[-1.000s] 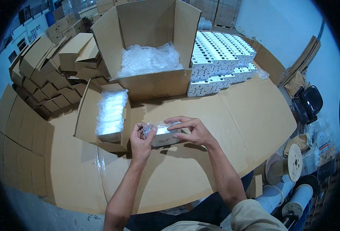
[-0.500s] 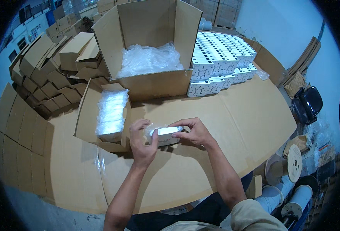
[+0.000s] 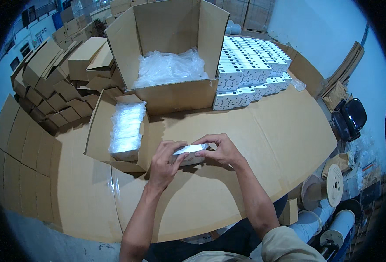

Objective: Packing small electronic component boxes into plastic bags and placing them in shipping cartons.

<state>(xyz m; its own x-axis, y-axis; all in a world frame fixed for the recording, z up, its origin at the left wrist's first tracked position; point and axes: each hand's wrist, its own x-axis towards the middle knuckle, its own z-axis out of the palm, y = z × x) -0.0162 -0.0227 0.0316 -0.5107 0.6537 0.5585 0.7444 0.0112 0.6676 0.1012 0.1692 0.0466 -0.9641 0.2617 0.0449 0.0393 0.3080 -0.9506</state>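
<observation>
Your left hand [image 3: 166, 160] and right hand [image 3: 219, 150] grip one plastic-wrapped white box [image 3: 189, 153] from either end, low over the cardboard-covered table [image 3: 263, 144], just right of the open carton [image 3: 114, 131] of wrapped boxes.

Cartons and stock crowd my view of a packing surface [image 3: 267, 131].
I see an open carton [image 3: 171, 48] of clear bags [image 3: 169, 67], stacked white boxes [image 3: 250, 65] beside it, folded cartons [image 3: 57, 83] left.

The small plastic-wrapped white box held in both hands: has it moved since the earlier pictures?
No, barely: the small plastic-wrapped white box stays just right of the shallow open cardboard carton, between left hand and right hand.
</observation>
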